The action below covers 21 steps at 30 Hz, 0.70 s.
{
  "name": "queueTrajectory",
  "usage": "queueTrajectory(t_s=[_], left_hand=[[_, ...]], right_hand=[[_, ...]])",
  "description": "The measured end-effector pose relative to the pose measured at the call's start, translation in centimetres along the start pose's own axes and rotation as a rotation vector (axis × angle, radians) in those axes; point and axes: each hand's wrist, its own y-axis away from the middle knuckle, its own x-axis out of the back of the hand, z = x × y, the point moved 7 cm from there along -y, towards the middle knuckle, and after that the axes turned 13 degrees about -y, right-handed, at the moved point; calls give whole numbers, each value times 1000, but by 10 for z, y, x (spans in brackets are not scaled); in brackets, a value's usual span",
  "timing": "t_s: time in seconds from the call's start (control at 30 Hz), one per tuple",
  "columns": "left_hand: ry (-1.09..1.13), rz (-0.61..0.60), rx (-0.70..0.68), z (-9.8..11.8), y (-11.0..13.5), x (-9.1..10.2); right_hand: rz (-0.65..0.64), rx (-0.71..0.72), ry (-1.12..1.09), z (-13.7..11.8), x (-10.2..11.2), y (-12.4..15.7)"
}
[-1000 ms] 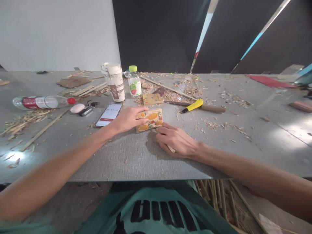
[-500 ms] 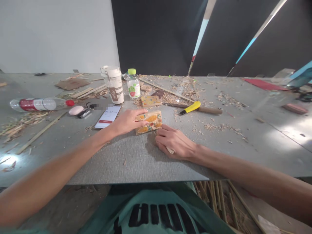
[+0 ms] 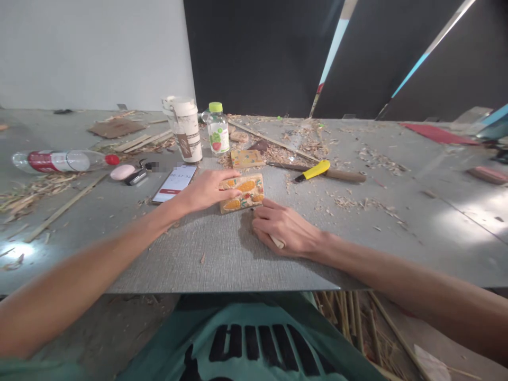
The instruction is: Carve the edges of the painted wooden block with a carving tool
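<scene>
**Both hands at a patterned block, centre of frame**

The grey bench (image 3: 222, 264) fills the middle of the frame and is littered with wood shavings (image 3: 35, 190), thickest at the left edge and upper centre. The left hand (image 3: 206, 190) lies flat over the left end of the patterned block (image 3: 244, 191), fingers spread on its top face. The right hand (image 3: 283, 230) is closed round a thin stick (image 3: 277, 242) just below and right of the block.

Around them:
- A clear bottle (image 3: 59, 160) lies on its side at left.
- A paper cup (image 3: 184, 129) and a green-capped bottle (image 3: 217, 129) stand above the block.
- A phone (image 3: 174, 183) lies just left of the left hand.
- A yellow cutter (image 3: 313, 171) lies to the upper right.
- A second patterned block (image 3: 246, 157) lies directly above the first.

Nothing lies between the hands and the block.

Compared with half a second ago, hands and block keep the same arrangement. The whole scene sits slightly higher in frame.
</scene>
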Motion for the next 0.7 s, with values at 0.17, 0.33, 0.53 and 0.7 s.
queueTrajectory(t_s=[0.17, 0.33, 0.53, 0.7], left_hand=[[1, -7, -12, 0, 1, -3], [20, 8, -23, 2, 3, 0], [30, 7, 5, -2, 1, 0], [102, 4, -11, -4, 1, -4]], right_hand=[[55, -34, 13, 5, 3, 0], [-9, -24, -31, 5, -2, 0], [18, -33, 8, 3, 1, 1], [47, -63, 34, 8, 1, 1]])
